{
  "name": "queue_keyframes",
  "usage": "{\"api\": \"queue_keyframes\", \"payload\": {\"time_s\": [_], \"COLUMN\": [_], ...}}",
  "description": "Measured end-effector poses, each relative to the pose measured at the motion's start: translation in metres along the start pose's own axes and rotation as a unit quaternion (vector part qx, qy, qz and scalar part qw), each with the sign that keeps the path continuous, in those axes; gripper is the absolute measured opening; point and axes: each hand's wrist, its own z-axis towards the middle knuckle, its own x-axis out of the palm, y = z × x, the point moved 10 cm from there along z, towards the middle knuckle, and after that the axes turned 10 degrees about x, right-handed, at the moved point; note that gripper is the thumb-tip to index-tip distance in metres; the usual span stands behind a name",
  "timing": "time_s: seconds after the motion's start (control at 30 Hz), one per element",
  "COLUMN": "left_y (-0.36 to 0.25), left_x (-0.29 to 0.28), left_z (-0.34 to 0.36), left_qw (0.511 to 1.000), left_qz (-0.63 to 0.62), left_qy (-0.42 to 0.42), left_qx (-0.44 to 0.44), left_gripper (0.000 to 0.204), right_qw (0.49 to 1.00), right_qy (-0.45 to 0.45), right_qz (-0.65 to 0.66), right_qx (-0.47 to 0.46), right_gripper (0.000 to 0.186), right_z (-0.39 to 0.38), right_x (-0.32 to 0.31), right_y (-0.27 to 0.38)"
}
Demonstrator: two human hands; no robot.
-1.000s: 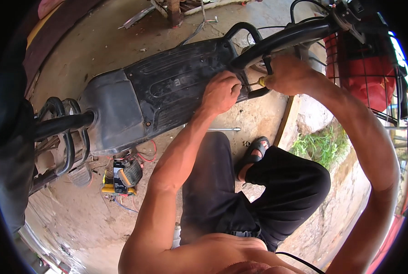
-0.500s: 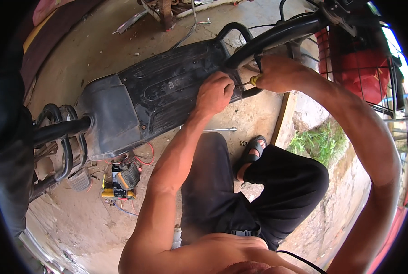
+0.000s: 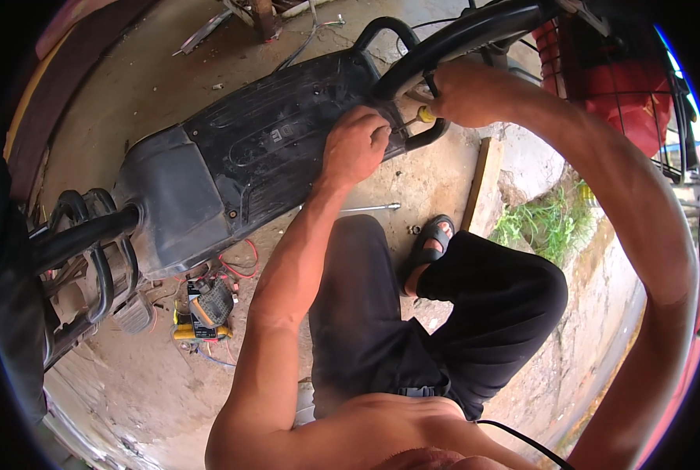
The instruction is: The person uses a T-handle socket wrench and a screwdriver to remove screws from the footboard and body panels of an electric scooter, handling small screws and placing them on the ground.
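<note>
A black footboard (image 3: 248, 168) of a vehicle lies across the far side, its right end under my hands. My left hand (image 3: 356, 147) rests on that end with its fingers curled together; what they pinch, if anything, is hidden. Just right of it is a screwdriver (image 3: 426, 114) with a yellow handle, its thin shaft pointing left at the footboard's end. The fingers of my right hand (image 3: 466, 95) are bent about the handle, beneath a thick black tube (image 3: 467, 43), partly hidden by the hand's back.
A long metal wrench-like bar (image 3: 369, 207) lies on the floor near my knee. Loose wires and a yellow-and-black device (image 3: 201, 313) sit at lower left. Black bars (image 3: 99, 258) flank the left end. A wire basket with red contents (image 3: 620, 117) stands at right.
The view has shifted slightly, so most things sit further left and a little higher. My right hand has drawn back slightly from the screwdriver, showing more of its yellow handle. My left hand stays on the footboard.
</note>
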Motion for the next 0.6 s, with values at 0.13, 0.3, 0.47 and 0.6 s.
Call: {"api": "queue_keyframes", "payload": {"time_s": [0.13,0.3,0.47,0.6], "left_y": [0.001,0.003,0.000,0.004], "left_x": [0.002,0.002,0.003,0.000], "left_z": [0.002,0.001,-0.001,-0.002], "left_qw": [1.000,1.000,1.000,1.000], "left_qz": [-0.008,-0.025,-0.017,-0.012], "left_qy": [0.001,0.002,-0.006,-0.013], "left_qx": [0.001,-0.002,0.011,0.012], "left_gripper": [0.011,0.010,0.009,0.008], "right_qw": [0.992,0.941,0.999,0.999], "right_qy": [-0.087,-0.196,-0.005,-0.012], "right_qz": [-0.073,-0.208,-0.004,0.006], "right_qx": [-0.048,-0.182,0.040,0.030], "right_gripper": [0.023,0.027,0.040,0.037], "right_z": [-0.002,-0.028,-0.003,0.004], "right_x": [0.000,0.007,0.000,0.006], "right_y": [0.006,0.032,-0.004,-0.005]}}
